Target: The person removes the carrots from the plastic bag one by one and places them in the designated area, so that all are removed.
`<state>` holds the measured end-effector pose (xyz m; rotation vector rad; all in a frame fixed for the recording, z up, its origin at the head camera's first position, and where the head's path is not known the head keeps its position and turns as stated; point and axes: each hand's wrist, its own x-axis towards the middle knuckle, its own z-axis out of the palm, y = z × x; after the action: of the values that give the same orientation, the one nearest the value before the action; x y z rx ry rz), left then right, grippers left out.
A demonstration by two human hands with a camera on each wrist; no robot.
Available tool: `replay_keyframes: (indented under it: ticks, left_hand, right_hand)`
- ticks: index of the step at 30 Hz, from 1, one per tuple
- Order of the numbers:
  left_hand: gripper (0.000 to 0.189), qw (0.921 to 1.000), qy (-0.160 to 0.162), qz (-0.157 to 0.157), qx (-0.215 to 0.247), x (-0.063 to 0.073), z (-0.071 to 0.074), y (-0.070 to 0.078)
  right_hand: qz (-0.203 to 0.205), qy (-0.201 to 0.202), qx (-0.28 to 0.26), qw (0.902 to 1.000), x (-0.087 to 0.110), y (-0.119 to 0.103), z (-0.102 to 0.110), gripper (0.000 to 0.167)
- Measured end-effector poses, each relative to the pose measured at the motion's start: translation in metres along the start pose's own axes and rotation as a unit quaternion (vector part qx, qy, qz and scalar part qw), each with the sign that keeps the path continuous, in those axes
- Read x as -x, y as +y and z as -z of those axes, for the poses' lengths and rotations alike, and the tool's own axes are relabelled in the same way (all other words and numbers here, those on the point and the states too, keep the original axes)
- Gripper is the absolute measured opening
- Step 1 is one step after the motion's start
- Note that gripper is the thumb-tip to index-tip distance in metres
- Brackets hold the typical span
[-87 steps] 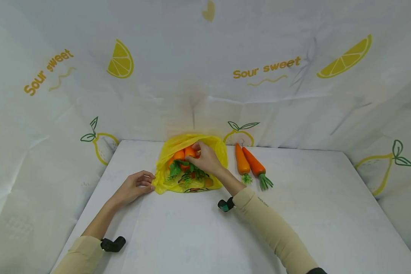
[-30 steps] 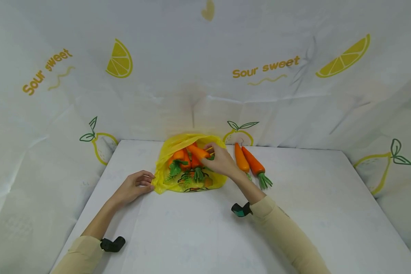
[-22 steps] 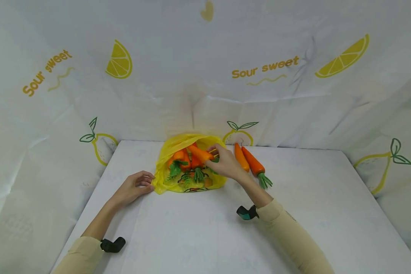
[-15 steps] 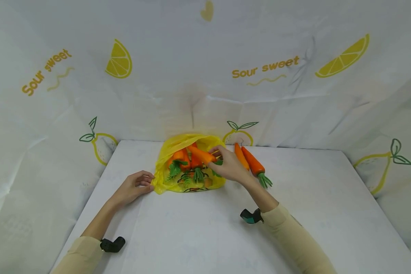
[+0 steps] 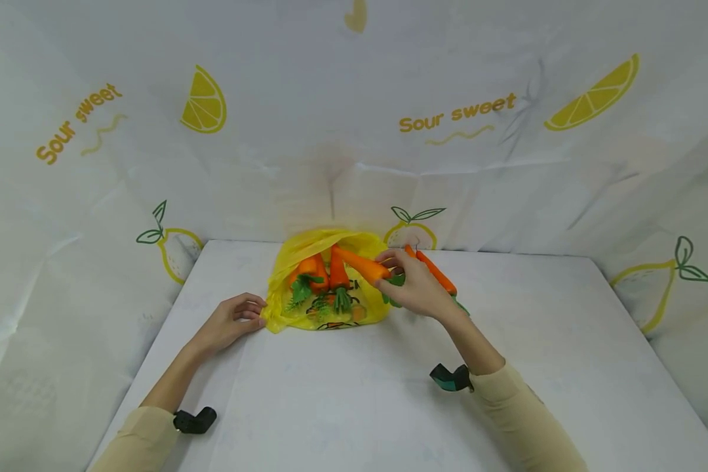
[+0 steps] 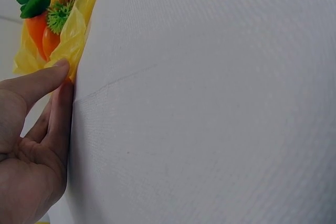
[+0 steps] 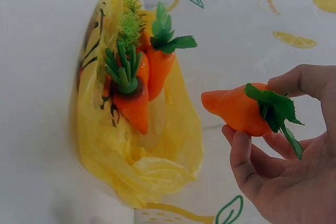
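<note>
My right hand (image 5: pixel 417 286) holds a carrot (image 5: pixel 362 265) by its leafy end, between thumb and fingers. In the head view its tip points left over the mouth of a yellow plastic bag (image 5: pixel 278 278); the right wrist view shows the held carrot (image 7: pixel 239 109) apart from the bag (image 7: pixel 100 161). Several more carrots with green tops lie inside, one being a carrot (image 5: pixel 337 270) in the bag's middle. At the bag's left edge, my left hand (image 5: pixel 227 322) pinches the plastic between thumb and fingers, seen closely in the left wrist view, where the bag's corner (image 6: pixel 65 59) meets the thumb.
Two carrots lie on the white table (image 5: pixel 330 400) right of the bag, partly behind my right hand; one is the outer carrot (image 5: pixel 438 272). A white cloth wall (image 5: pixel 307 144) with lemon prints rises behind the table's back edge.
My right hand has drawn a carrot from the bag's pile and moved right with it, partly covering the two carrots on the table. My left hand stays at the bag's edge.
</note>
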<state>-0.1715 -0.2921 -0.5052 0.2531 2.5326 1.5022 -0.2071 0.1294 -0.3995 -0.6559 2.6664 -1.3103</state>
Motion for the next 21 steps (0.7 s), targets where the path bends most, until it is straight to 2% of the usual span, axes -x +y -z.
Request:
replay_keyframes:
  ticks: [8,21]
  left_hand:
    - [0.036,1.0,0.0,0.001,-0.004,-0.001,0.0,0.001]
    - [0.037,0.9999,0.001,0.003,-0.01,0.001,-0.001,0.002]
  right_hand:
    - [0.011,0.021,0.01,0.9997,0.007,0.001,0.019,0.048]
    - [-0.014,0.04,0.02,0.9989,0.028,0.005,0.053,0.044]
